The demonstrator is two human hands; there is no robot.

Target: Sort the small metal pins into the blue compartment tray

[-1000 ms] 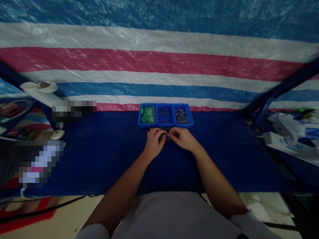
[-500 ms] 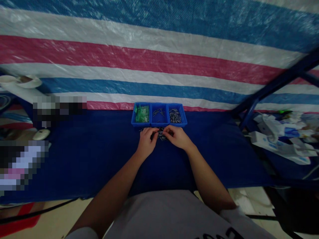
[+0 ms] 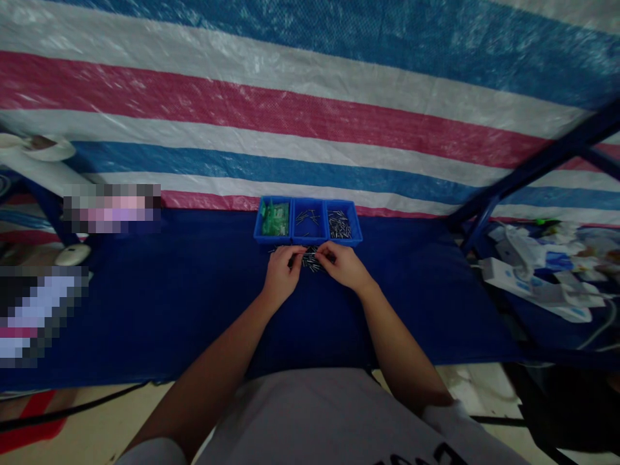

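Observation:
My left hand [image 3: 282, 271] is closed in a pinch over a loose pile of small dark and silvery pins [image 3: 310, 263] on the blue tabletop. Facing it, my right hand [image 3: 341, 263] also pinches, thumb against fingers. A thin metal pin [image 3: 309, 254] spans the short gap between the fingertips of both hands, its ends hidden by them. Just beyond the hands stands a blue three-part bin [image 3: 308, 241]. Its left compartment holds green plastic bags [image 3: 276, 221], the middle a few pins [image 3: 307, 216], the right a heap of pins [image 3: 340, 225].
A striped plastic sheet [image 3: 310, 110] hangs behind the blue table [image 3: 184, 310]. On the right, a blue metal frame [image 3: 484, 206] rises beside a white power strip [image 3: 533, 290] and clutter. A white rounded object [image 3: 72, 254] and blurred-out items lie at the left.
The view has shifted slightly. Both hands stay over the pile, and the gap between their fingertips has widened a little, with the pin showing more plainly.

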